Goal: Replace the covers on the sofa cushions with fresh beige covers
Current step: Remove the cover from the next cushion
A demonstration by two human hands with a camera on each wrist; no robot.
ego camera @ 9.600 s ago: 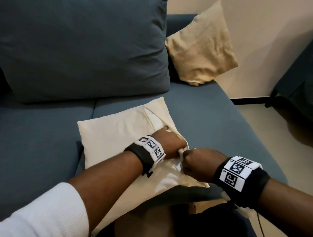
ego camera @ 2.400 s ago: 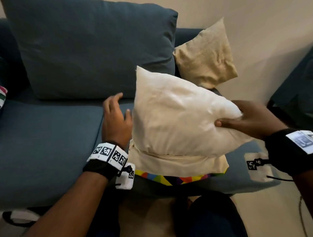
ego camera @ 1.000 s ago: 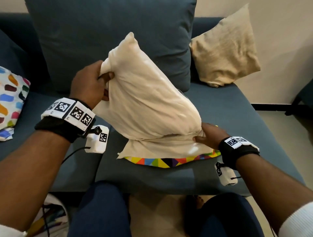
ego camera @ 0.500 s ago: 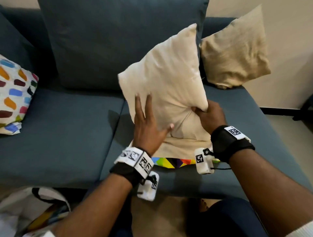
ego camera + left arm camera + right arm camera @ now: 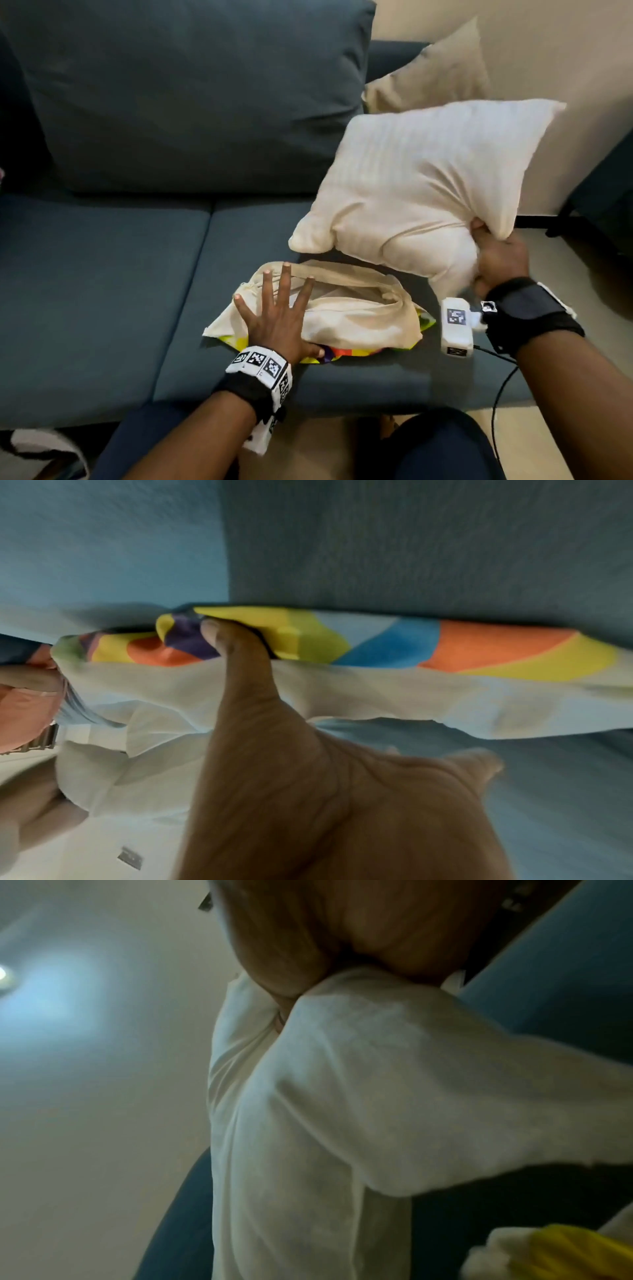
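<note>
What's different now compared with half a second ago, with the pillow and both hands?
The cream pillow has swung off to the right and tipped flatter; only the right hand grips it, at its lower corner. The left hand let go and now presses flat, fingers spread, on the loose beige cover on the sofa seat. That cover, the colourful cover under it and the tan cushion stayed put.

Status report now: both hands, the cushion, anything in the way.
Left hand flat on loose beige cover. Right hand grips covered cushion by its corner, lifted. Colourful cover beneath; nothing blocking.
</note>
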